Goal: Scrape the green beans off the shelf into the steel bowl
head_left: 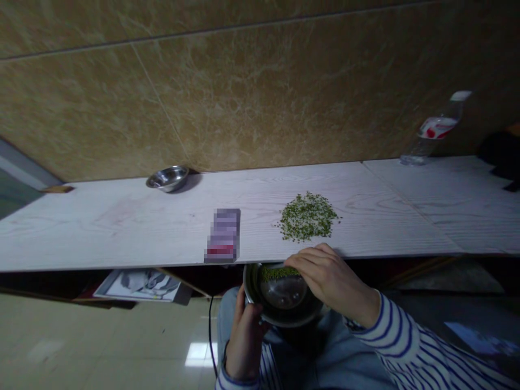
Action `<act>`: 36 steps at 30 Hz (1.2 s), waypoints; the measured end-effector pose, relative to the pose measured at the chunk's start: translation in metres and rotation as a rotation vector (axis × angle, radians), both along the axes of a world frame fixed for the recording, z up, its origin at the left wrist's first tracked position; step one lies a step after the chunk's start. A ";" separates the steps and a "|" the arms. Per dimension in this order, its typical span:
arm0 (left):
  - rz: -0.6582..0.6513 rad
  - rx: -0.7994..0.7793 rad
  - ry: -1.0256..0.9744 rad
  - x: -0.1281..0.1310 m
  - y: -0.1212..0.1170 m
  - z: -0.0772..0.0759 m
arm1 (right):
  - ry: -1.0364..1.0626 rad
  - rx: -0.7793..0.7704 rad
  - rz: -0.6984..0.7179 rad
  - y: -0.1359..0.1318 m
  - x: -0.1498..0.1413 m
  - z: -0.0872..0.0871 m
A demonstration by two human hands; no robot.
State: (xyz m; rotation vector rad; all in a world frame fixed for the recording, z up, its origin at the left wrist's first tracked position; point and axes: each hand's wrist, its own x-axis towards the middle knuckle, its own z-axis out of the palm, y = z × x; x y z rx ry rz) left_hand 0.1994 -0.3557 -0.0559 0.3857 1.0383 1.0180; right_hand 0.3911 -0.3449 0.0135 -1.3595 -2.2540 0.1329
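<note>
A small steel bowl (280, 306) is held below the front edge of the pale wooden table (122, 227), over my lap. My left hand (244, 336) grips the bowl's left rim from underneath. Some green beans (278, 272) lie inside the bowl at its far rim. My right hand (331, 279) rests over the bowl's right rim at the table edge, fingers curled together and touching those beans. A loose pile of green beans (307, 216) lies on the table just beyond my right hand.
A second steel bowl (168, 177) stands at the back left by the tiled wall. A blurred rectangular object (223, 235) lies at the front edge. A plastic water bottle (436, 130) stands at the far right. Printed paper (142, 284) lies under the table.
</note>
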 end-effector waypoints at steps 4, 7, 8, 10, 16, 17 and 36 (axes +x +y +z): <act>-0.009 0.003 0.011 0.004 -0.004 0.000 | 0.012 0.068 -0.131 -0.008 0.017 -0.005; -0.028 -0.009 0.004 0.010 -0.007 0.000 | -0.036 0.111 -0.240 -0.009 0.030 -0.009; -0.032 -0.014 0.002 0.012 -0.007 0.000 | -0.050 0.114 -0.262 -0.009 0.034 -0.010; -0.040 -0.015 0.000 0.015 -0.008 0.001 | -0.068 0.115 -0.283 -0.006 0.036 -0.010; -0.065 -0.011 -0.035 0.019 -0.008 -0.004 | -0.104 0.111 -0.245 0.005 0.017 -0.004; -0.065 -0.015 -0.038 0.019 -0.008 -0.006 | -0.108 0.108 -0.246 0.008 0.012 -0.003; -0.003 -0.068 0.026 0.023 -0.002 -0.010 | -0.206 0.093 -0.497 0.043 0.024 -0.010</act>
